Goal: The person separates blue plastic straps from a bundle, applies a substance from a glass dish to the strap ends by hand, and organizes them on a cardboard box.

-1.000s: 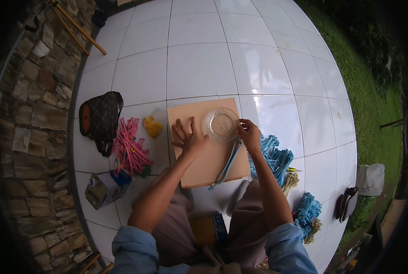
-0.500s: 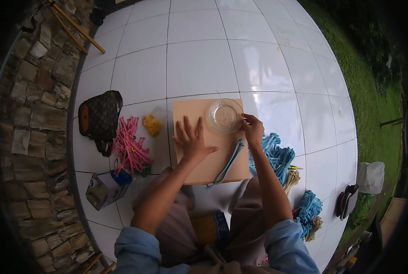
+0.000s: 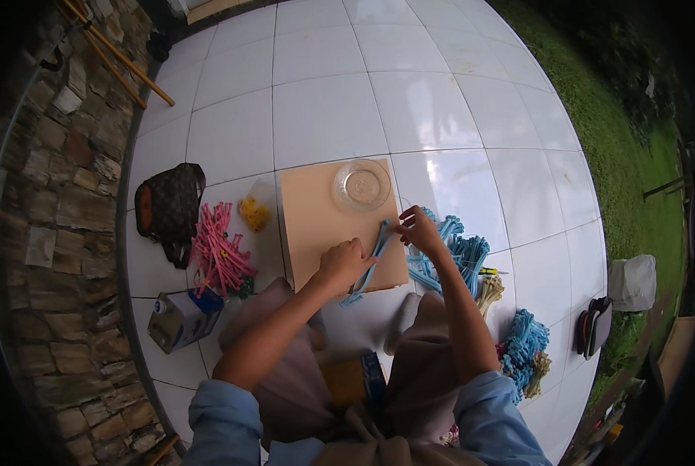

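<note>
Between my knees sits a yellow and blue box (image 3: 351, 380). Beyond it, a light-blue strap (image 3: 376, 260) slants over the right part of a tan board (image 3: 308, 210), its lower end poking past the near edge. My left grip (image 3: 344, 266) is bunched low on the board, against the strap; I can't tell whether it is closed on it. My right grip (image 3: 418, 231) has thumb and forefinger close together by the strap's upper end; whether they pinch it, I can't make out. Past that hand lies a heap of blue straps (image 3: 469, 256); off left, a pink bundle (image 3: 221, 248). Farther out, a clear glass dish (image 3: 361, 186) rests at the board's far right corner, with white floor tiles (image 3: 324, 109) beyond.
</note>
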Demonstrator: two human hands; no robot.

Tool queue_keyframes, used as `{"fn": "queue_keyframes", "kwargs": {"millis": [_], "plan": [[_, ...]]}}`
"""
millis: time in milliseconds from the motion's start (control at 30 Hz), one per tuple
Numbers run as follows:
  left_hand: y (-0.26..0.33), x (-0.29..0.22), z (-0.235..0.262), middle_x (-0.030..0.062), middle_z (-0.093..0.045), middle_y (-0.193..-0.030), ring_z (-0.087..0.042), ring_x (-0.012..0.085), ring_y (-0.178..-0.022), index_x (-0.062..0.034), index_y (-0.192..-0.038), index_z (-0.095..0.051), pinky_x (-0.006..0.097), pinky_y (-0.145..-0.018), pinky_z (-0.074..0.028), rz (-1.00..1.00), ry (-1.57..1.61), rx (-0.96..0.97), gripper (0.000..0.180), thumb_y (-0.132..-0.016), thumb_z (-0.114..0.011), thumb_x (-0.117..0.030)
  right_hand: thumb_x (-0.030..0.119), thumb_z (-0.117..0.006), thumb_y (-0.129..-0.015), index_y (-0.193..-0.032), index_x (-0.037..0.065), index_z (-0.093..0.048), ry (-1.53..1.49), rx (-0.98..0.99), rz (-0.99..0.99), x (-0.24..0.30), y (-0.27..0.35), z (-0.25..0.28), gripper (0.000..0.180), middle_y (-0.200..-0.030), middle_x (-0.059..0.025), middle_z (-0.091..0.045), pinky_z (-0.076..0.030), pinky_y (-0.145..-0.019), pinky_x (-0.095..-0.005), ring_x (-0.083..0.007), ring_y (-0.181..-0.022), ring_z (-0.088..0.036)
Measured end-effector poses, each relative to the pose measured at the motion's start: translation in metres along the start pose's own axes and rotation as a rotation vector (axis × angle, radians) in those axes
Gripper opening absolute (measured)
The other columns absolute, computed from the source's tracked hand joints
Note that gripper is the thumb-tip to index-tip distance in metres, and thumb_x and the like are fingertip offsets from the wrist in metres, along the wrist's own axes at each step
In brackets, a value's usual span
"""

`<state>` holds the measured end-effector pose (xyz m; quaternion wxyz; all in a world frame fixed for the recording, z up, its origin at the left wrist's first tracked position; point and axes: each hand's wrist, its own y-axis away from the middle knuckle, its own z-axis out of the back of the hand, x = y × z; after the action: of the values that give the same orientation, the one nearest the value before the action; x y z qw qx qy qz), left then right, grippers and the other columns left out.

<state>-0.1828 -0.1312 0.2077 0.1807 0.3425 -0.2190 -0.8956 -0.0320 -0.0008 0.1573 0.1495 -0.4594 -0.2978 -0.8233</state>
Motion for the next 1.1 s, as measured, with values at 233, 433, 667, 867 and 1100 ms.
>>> {"fn": "queue_keyframes", "kwargs": {"millis": [233, 433, 667, 867, 1100], "plan": [[-0.014, -0.016, -0.053, 0.0206, -0.061, -0.086, -0.061, 0.0361, -0.085, 0.0023, -0.093, -0.051, 0.043, -0.073, -0.049, 0.043, -0.220, -0.146, 0.040, -0.075, -0.067, -0.030, 0.000, -0.062, -0.070, -0.096, -0.001, -0.045, 0.310, -0.205, 0.258, -0.037, 0.000, -0.024, 0.032, -0.075, -0.0168, -0.061, -0.050, -0.057, -0.0329, -0.0256, -0.064, -0.063], [-0.002, 0.010, -0.029, 0.0190, -0.062, -0.087, -0.063, 0.0310, -0.081, 0.0003, -0.086, -0.051, 0.038, -0.067, -0.051, -0.127, -0.137, -0.120, 0.027, -0.075, -0.068, -0.017, 0.005, -0.066, -0.065, -0.095, -0.002, -0.055, 0.510, -0.001, 0.159, -0.005, 0.009, -0.001, 0.033, -0.082, -0.0207, -0.063, -0.050, -0.072, -0.0358, -0.0325, -0.078, -0.063], [0.060, -0.004, 0.062, 0.0024, -0.057, -0.078, -0.057, 0.0089, -0.071, -0.0036, -0.093, -0.053, 0.024, -0.063, -0.051, -0.234, 0.735, 0.043, 0.020, -0.084, -0.062, -0.018, 0.014, -0.062, -0.079, -0.108, 0.001, -0.058, 0.220, 0.557, 0.278, 0.112, 0.078, 0.012, 0.032, -0.096, -0.0133, -0.065, -0.048, -0.082, -0.0333, -0.0241, -0.092, -0.062], [0.093, -0.022, 0.093, 0.0011, -0.053, -0.090, -0.055, 0.0102, -0.083, -0.0056, -0.103, -0.051, 0.026, -0.070, -0.049, -0.441, 0.965, -0.134, 0.023, -0.084, -0.061, -0.015, 0.015, -0.050, -0.090, -0.118, -0.003, -0.050, -0.217, 0.567, 0.497, 0.138, 0.116, -0.001, 0.032, -0.099, -0.0091, -0.062, -0.046, -0.084, -0.0285, -0.0179, -0.093, -0.060], [0.092, -0.038, 0.069, 0.0045, -0.057, -0.092, -0.054, 0.0115, -0.087, -0.0049, -0.124, -0.043, 0.027, -0.080, -0.043, -0.713, 1.008, -0.269, 0.039, -0.088, -0.055, -0.016, 0.002, -0.056, -0.083, -0.121, 0.001, -0.040, -0.428, 0.061, 0.393, 0.123, 0.138, -0.021, 0.041, -0.075, -0.0054, -0.057, -0.048, -0.062, -0.0235, -0.0129, -0.065, -0.059]]}}
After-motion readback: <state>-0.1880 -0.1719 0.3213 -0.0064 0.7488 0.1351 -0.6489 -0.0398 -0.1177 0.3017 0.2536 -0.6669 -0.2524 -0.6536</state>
